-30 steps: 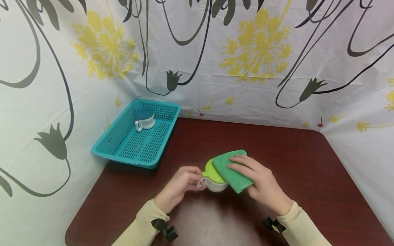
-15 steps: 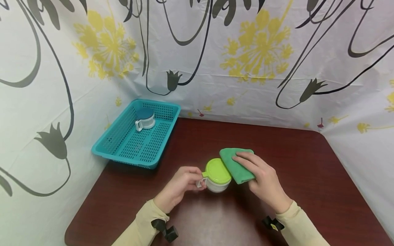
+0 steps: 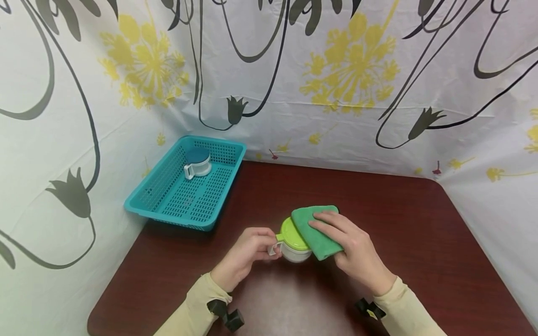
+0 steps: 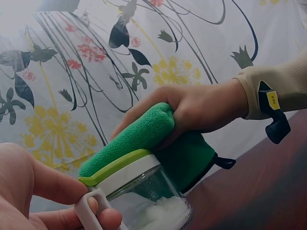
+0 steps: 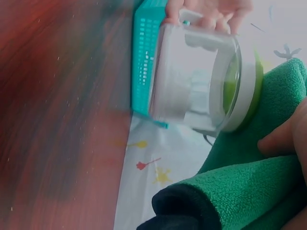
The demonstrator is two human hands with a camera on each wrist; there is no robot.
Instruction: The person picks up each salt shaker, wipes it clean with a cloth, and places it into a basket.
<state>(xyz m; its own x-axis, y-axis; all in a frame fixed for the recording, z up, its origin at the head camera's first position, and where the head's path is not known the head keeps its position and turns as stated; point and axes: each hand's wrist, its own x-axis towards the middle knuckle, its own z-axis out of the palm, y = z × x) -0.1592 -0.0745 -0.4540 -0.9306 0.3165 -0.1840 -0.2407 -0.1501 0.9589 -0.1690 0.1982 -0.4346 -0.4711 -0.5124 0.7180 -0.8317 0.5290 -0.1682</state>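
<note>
In the head view, my left hand (image 3: 248,254) pinches the white handle of a seasoning jar (image 3: 295,255). The jar has a lime green lid (image 3: 290,233), a white collar and a clear body; the left wrist view shows something white inside the jar (image 4: 165,208). Over the right part of the lid lies a folded green cloth (image 3: 315,233), gripped by my right hand (image 3: 357,245) with fingers on top and thumb beneath. A dark edge and a black loop show on the cloth (image 4: 129,139) in the left wrist view.
At the back left stands a turquoise perforated basket (image 3: 168,217). Inside it sits a second jar (image 3: 198,163) with a blue lid and white handle. The dark red table (image 3: 378,200) meets a flower-printed curtain (image 3: 269,93) at the back and sides.
The cloth first slid right off most of the lid, then came back left over its right part along with my right hand. My left hand and the jar have stayed in place.
</note>
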